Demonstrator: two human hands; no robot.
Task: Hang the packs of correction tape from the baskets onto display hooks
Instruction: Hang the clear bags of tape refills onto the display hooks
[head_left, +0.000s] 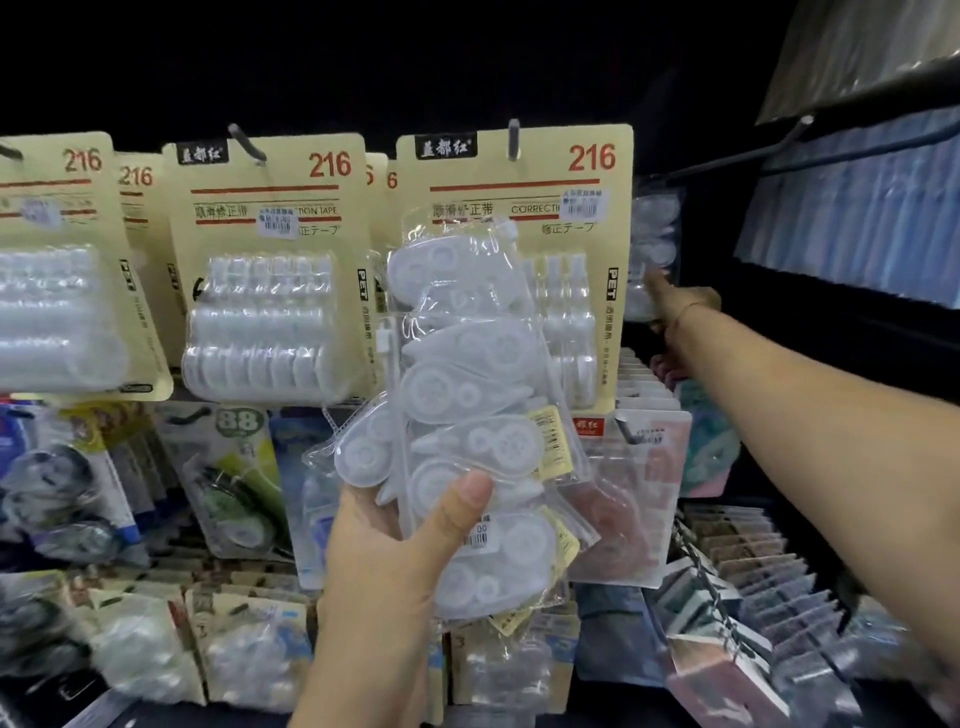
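The dark display rack (363, 62) fills the view. Along its upper edge hang three rows of beige carded correction-tape packs marked 216. One row is at the left edge (52, 270), one in the middle (270, 291) on a peg (245, 143), and one right of the middle (576, 171) on another peg (513, 137). Lower down, toward the left edge, hangs a green pack marked 88 (234, 488). Along the bottom edge sit smaller beige carded packs (249, 649).

In front of the rack's middle, the left hand (395, 566) grips a fanned stack of clear packs of correction tape (467, 415) by its lower end, thumb pressed across the front and fingers curled behind. The right arm reaches to the rack's right side. There the right hand (675, 306) meets the lower edge of a single clear pack (655, 244) hanging from a long display hook (743, 150). Whether those fingers pinch it or only touch it cannot be told.
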